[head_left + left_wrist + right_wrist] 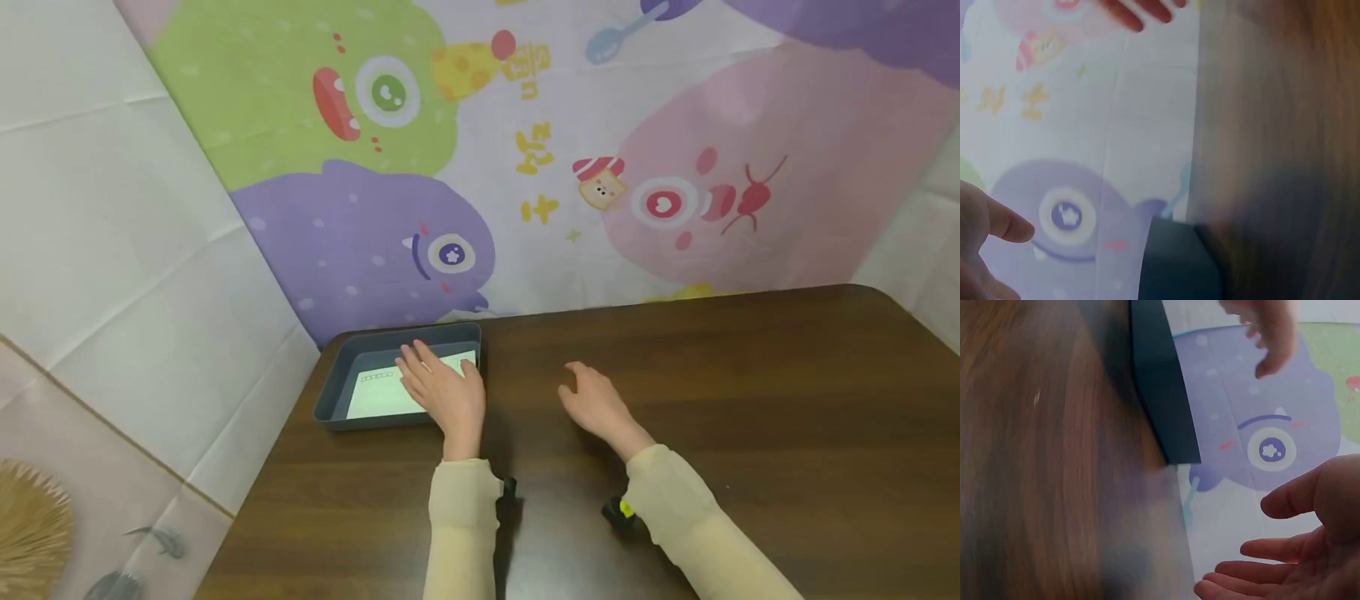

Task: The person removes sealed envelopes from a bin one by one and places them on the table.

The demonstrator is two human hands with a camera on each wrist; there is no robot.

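Observation:
A dark grey tray (337,423) sits at the back left of the table, with a pale sheet (375,398) lying inside it. The sheet carries a row of small printed boxes. Over the tray's right part is my left hand (450,396), fingers spread and holding nothing; it hides some of the sheet. My right hand (597,404) hovers above the table to the right of the tray, its fingers extended and nothing in its grasp. In the right wrist view the thumb and fingers of the right hand (1310,544) are apart, near the tray's side wall (1160,381).
The brown wooden table (750,400) stretches to the right and front. Behind it hangs a cloth with cartoon monsters (397,242), and a white panel (150,225) stands on the left. Each wrist wears a small black camera.

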